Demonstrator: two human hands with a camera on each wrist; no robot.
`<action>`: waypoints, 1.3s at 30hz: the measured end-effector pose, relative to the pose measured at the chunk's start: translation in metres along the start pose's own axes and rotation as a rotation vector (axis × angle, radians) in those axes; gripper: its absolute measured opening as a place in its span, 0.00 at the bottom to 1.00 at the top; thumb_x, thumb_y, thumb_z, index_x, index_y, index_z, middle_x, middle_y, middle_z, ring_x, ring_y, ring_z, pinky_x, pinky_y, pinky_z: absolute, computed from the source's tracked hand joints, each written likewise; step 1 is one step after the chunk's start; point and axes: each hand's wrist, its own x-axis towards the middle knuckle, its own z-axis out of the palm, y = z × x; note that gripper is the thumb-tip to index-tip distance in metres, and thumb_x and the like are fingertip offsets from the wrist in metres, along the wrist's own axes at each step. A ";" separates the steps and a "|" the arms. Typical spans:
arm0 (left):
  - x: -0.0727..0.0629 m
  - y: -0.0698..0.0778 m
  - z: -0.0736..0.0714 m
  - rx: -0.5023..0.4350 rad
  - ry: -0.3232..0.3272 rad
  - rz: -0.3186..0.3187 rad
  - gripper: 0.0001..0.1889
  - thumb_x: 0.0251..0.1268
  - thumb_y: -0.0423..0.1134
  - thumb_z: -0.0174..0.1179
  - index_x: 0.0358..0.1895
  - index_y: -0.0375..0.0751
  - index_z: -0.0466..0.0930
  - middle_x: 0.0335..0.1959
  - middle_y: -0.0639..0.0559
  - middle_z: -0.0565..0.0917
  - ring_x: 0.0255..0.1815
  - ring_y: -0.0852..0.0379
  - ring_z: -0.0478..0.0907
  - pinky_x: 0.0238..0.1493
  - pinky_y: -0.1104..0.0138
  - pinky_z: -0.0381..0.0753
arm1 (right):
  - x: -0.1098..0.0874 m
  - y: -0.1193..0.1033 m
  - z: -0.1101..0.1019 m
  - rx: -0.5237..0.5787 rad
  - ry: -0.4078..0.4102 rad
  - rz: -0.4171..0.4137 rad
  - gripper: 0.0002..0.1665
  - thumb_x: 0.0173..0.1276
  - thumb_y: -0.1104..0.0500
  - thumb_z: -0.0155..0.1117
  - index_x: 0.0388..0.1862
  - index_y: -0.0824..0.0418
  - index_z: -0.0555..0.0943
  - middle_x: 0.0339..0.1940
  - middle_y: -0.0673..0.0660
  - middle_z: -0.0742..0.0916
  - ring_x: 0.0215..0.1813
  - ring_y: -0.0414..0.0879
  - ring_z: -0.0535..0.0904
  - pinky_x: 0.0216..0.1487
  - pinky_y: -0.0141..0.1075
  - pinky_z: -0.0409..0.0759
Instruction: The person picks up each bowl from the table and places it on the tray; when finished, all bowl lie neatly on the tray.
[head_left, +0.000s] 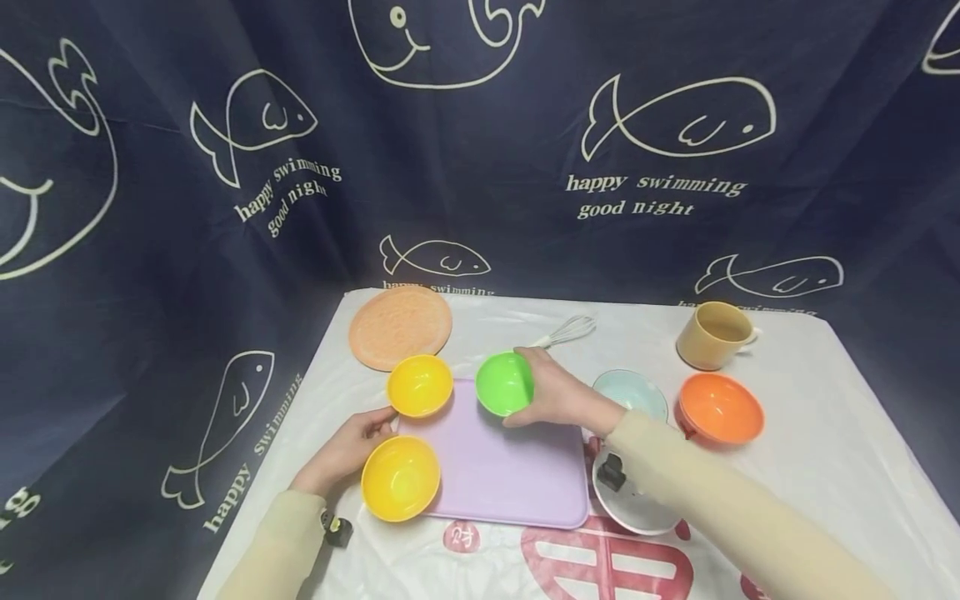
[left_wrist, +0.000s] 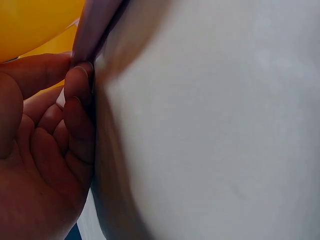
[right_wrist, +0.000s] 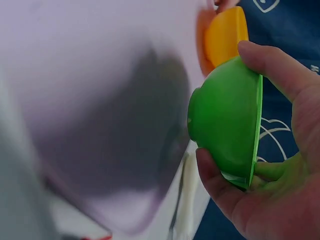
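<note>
My right hand (head_left: 553, 389) grips a small green bowl (head_left: 498, 385) by its rim and side. In the right wrist view the green bowl (right_wrist: 225, 117) is close over the tray, fingers and thumb around its rim. A purple tray (head_left: 510, 475) lies below it. My left hand (head_left: 347, 450) pinches the tray's left edge; the left wrist view shows thumb and fingertips at that edge (left_wrist: 95, 30). Two yellow bowls flank the left hand: one (head_left: 420, 386) at the tray's far left corner, the other (head_left: 401, 479) over its near left corner.
An orange round board (head_left: 401, 327) lies at the far left, a whisk (head_left: 566, 331) behind the tray. To the right are a pale blue bowl (head_left: 630, 392), an orange bowl (head_left: 720, 408), a tan mug (head_left: 712, 336) and a white bowl (head_left: 633, 508) partly hidden by the right sleeve.
</note>
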 end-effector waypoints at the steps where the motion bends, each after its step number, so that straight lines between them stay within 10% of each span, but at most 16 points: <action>1: 0.001 0.000 0.000 0.002 -0.001 0.011 0.25 0.78 0.38 0.60 0.75 0.50 0.75 0.71 0.48 0.78 0.78 0.41 0.65 0.76 0.40 0.60 | 0.003 0.000 0.004 0.002 -0.008 -0.001 0.72 0.40 0.50 0.91 0.76 0.78 0.59 0.67 0.73 0.73 0.65 0.64 0.76 0.68 0.60 0.75; 14: 0.002 -0.001 0.002 -0.008 -0.005 -0.025 0.26 0.78 0.40 0.60 0.76 0.48 0.73 0.46 0.55 0.85 0.75 0.41 0.69 0.76 0.39 0.58 | 0.021 -0.003 0.032 0.020 -0.060 0.055 0.76 0.43 0.50 0.91 0.81 0.76 0.54 0.75 0.73 0.67 0.72 0.65 0.69 0.74 0.58 0.68; 25: 0.001 -0.001 0.004 -0.013 -0.001 -0.024 0.26 0.78 0.40 0.60 0.76 0.49 0.74 0.68 0.50 0.80 0.78 0.40 0.64 0.76 0.39 0.58 | 0.021 -0.005 0.033 -0.010 -0.068 0.065 0.79 0.45 0.47 0.91 0.83 0.73 0.50 0.78 0.72 0.63 0.76 0.66 0.65 0.75 0.59 0.66; 30: 0.002 -0.001 0.005 -0.015 -0.014 0.002 0.25 0.78 0.39 0.59 0.75 0.48 0.74 0.68 0.49 0.80 0.78 0.41 0.64 0.77 0.38 0.57 | 0.005 -0.002 0.015 -0.055 -0.067 0.074 0.80 0.46 0.42 0.90 0.85 0.70 0.49 0.81 0.71 0.62 0.79 0.66 0.61 0.75 0.61 0.65; 39: 0.000 -0.001 0.003 -0.008 -0.019 -0.009 0.26 0.78 0.38 0.61 0.76 0.47 0.73 0.35 0.51 0.81 0.60 0.47 0.73 0.76 0.39 0.61 | -0.061 0.022 -0.046 -0.116 0.055 0.052 0.74 0.51 0.42 0.87 0.84 0.69 0.53 0.79 0.74 0.63 0.77 0.69 0.62 0.73 0.64 0.66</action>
